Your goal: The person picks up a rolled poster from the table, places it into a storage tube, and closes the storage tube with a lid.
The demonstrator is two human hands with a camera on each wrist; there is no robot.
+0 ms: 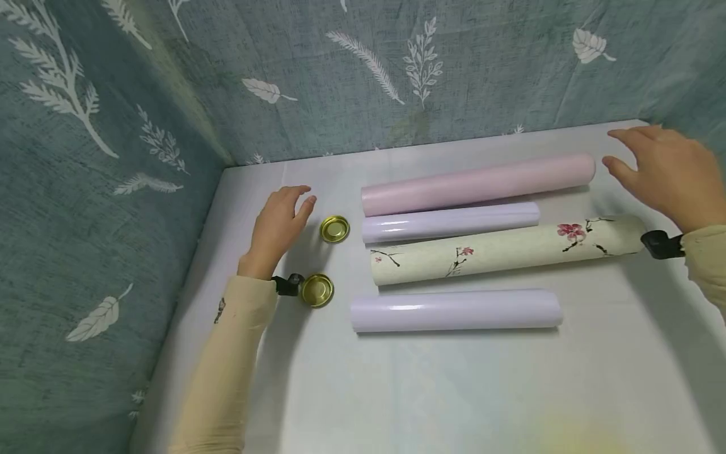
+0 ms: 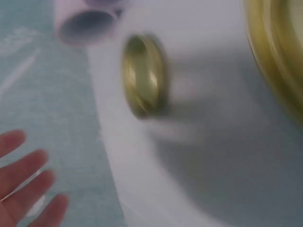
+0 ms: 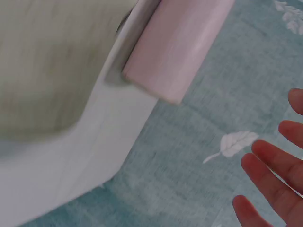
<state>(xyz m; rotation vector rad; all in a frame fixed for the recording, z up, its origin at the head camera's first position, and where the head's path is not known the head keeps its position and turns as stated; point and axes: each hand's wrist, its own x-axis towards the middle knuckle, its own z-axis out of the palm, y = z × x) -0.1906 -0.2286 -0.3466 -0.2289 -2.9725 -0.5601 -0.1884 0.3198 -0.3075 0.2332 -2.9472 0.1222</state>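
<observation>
Counted one pink roll (image 1: 478, 185), two pale purple rolls (image 1: 450, 223) (image 1: 456, 311) and one flowered roll (image 1: 510, 250), four in all. Small gold dishes (image 1: 334, 229) (image 1: 317, 291): two. Hands (image 1: 276, 222) (image 1: 669, 170): two; table (image 1: 454, 391): one.

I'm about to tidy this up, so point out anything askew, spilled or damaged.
Nothing looks spilled or visibly damaged. Only one slight oddity: the nearest lavender roll lies askew to the flowered roll behind it, since the gap between them widens toward the right in the head view. It may simply have been laid so.
</observation>
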